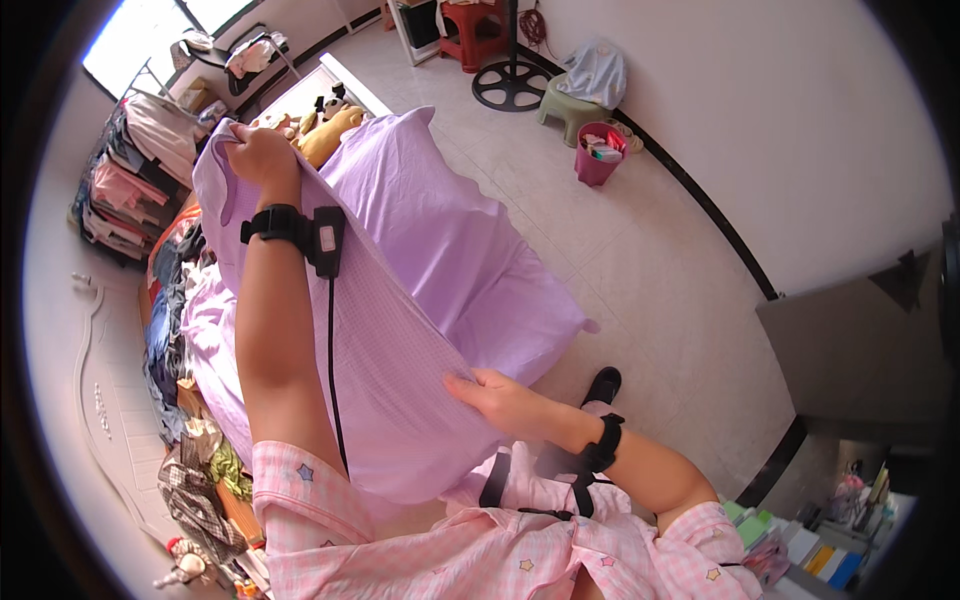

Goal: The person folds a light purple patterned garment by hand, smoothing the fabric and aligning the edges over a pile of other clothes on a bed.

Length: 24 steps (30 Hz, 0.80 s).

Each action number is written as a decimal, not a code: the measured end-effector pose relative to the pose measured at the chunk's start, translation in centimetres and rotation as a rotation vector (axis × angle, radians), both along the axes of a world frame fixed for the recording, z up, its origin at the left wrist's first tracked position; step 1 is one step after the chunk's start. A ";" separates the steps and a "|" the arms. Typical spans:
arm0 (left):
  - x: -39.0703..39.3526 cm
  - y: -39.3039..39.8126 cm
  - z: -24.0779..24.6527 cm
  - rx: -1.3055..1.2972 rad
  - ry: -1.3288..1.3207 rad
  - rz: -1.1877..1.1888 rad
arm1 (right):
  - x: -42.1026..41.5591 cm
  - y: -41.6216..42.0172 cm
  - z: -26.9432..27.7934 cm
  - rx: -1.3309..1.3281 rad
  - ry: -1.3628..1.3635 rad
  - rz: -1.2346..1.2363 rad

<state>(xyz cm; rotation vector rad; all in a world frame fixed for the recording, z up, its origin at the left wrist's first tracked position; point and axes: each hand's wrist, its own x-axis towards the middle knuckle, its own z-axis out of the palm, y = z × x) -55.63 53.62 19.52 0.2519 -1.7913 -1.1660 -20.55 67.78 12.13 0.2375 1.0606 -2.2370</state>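
A lilac bed cover spreads over the bed and hangs down its side towards the floor. One edge of the lilac cloth is raised, so its finely checked underside faces me. My left hand, arm stretched far forward, pinches that edge near the cloth's far corner. Lower down and closer to my body, my right hand grips the same edge between thumb and fingers. Between both hands the edge runs nearly straight. A black strap with a small box and cable sits on my left wrist.
Plush toys lie at the bed's far end. Heaped clothes line its left side by the white headboard. A pink bin, a green stool and a black round stand base stand on the floor.
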 end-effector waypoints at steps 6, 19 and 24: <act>-6.1 3.2 -1.8 -0.076 0.036 0.230 | -7.4 10.6 -1.9 -0.010 0.020 0.192; -28.5 11.0 0.0 -0.095 0.079 0.182 | -36.9 24.8 -3.9 0.132 0.123 0.757; -39.0 18.2 -6.6 -0.002 0.021 0.004 | -47.4 28.4 -6.9 0.235 0.180 1.122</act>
